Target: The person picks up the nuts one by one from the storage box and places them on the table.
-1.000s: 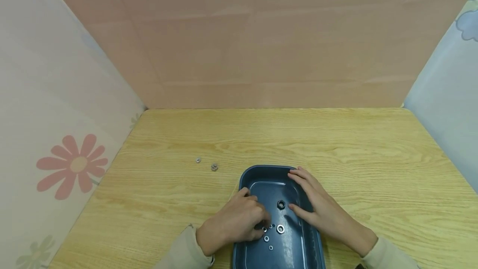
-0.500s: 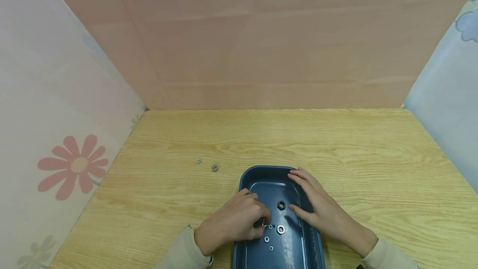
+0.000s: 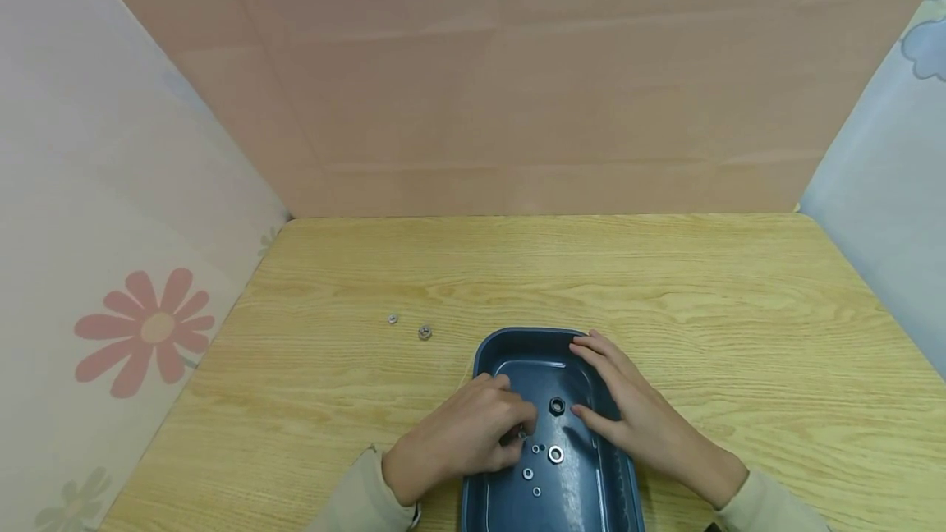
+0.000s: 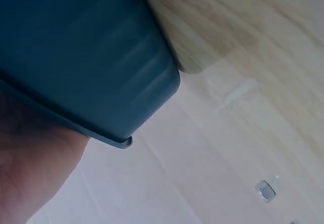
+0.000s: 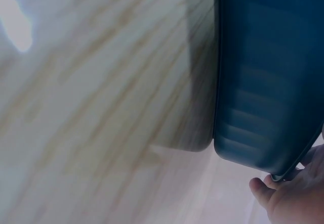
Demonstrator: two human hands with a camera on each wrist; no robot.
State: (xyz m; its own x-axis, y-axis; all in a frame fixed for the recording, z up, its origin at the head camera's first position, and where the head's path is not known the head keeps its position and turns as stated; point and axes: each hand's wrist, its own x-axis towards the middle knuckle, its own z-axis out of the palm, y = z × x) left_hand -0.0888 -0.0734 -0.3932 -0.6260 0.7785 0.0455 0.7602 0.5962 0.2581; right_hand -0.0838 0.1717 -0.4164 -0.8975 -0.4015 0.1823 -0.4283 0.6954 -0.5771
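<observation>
My left hand (image 3: 473,429) reaches over the left rim of a dark blue tray (image 3: 543,341), its thumb and forefinger pinching a small metal nut (image 3: 522,435) mostly hidden by the fingers. In the left wrist view the tray's outer wall (image 4: 101,62) rises beside that hand (image 4: 35,163). My right hand (image 3: 628,405) rests on the right rim, fingers extended at the far corner, thumb inside near a dark nut (image 3: 557,406). On the tray floor lie a larger silver nut (image 3: 556,454) and several smaller ones, such as a nut (image 3: 528,474) near the left hand.
Beyond the tray, to the left, a small nut (image 3: 392,318) and a bigger nut (image 3: 424,333) lie on the wooden table (image 3: 724,286). A brown panel (image 3: 502,89) stands at the table's back edge, with pale patterned panels on both sides.
The left thumb and forefinger have closed on the small nut and drawn it slightly away from the other nuts. My right hand has kept its place on the rim.
</observation>
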